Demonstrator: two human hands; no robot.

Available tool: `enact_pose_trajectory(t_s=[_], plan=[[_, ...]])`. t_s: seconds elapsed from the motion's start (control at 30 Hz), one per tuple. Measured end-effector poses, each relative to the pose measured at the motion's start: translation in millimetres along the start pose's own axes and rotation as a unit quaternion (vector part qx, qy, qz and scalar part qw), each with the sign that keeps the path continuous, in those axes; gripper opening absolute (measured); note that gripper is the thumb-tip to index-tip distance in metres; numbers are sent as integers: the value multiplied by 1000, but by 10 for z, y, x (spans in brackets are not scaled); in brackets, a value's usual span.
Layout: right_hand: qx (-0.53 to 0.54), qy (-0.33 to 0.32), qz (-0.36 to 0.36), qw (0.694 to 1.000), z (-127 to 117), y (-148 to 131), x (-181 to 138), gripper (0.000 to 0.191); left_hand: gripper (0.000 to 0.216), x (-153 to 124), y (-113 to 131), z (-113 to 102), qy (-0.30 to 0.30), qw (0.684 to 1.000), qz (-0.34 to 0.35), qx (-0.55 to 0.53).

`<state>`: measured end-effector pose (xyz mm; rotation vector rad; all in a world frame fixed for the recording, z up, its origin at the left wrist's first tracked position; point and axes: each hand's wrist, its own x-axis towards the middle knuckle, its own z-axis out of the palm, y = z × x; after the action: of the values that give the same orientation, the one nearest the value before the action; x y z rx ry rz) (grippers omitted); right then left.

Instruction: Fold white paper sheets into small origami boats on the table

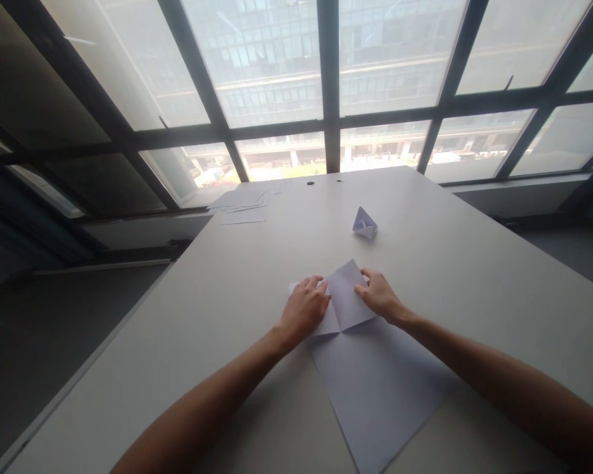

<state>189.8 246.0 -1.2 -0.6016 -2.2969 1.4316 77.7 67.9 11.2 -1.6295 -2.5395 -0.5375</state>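
Head view: white paper sheet point(380, 385) on white table point(474, 263), directly in front of the wearer, partly folded. Lower portion spreads toward the wearer as a broad pointed shape; upper portion shows a raised-looking, roughly square flap point(346, 293), with creases meeting at a point between and slightly below the two hands.

Right hand point(379, 294): thumb on the near face of the flap at its right edge, fingers curled around beyond that edge; paper pinched, thumb and fingers nearly closed. Flap extends leftward from this grip, its top corner just past the fingertips.

Left hand point(305, 304): palm down over the left part of the sheet, fingers bent and close together, thumb toward the flap. Paper shows on both sides of the hand, a small corner beyond the fingers. Underside hidden; cannot tell whether it pinches the paper or only rests on it.

Folded paper boat point(364, 224): farther along the table, ahead of the right hand and apart from it. Peak points up; folded sides form a shallow hollow, contents too small to tell.

Loose paper sheets point(242, 199): overlapping at the far left edge of the table. Dark-framed windows point(277, 59) beyond.
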Motion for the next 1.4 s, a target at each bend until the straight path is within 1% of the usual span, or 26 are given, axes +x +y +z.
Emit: enact_pose_trajectory(t_s=[0.1,0.17,0.23,0.3,0.4,0.5,0.6,0.7,0.77,0.87,0.97,1.17,1.33,1.4], plan=[[-18,-13,9,1000,-45,17,61,32,43,-75,112,146,-23,1000,-2,15],[-28,-11,28,999,-85,50,134,33,46,-98,98,207,-29,999,-5,20],[-39,5,41,998,-120,103,211,42,46,-104,64,232,-30,999,-7,22],[-46,8,39,998,-144,164,272,43,45,-100,43,233,-36,999,-9,16],[-63,-8,1,998,-160,229,305,30,46,-92,39,219,-55,998,-10,-8],[-89,0,-54,995,-159,225,276,18,54,-91,30,211,-57,998,-16,-26],[-137,30,-76,987,-138,183,221,15,60,-99,3,214,-58,998,-14,-31],[-154,40,-113,981,-87,155,160,20,57,-111,-18,220,-44,999,-6,-14],[-134,25,-161,978,-42,153,118,27,55,-118,-21,217,-29,1000,-6,-3],[-117,-24,-232,965,17,167,61,35,56,-123,-21,199,-23,1000,2,-2],[-123,-64,-279,950,34,186,24,41,60,-124,-28,183,-20,1000,11,-9],[-149,-112,-330,926,-33,177,-15,54,63,-137,-61,217,-17,1000,-1,-22],[-173,-150,-357,906,-53,142,-51,51,63,-137,-82,248,-10,1000,5,-8],[-183,-161,-361,900,-52,140,-57,49,60,-121,-85,231,-13,1000,9,-1]])
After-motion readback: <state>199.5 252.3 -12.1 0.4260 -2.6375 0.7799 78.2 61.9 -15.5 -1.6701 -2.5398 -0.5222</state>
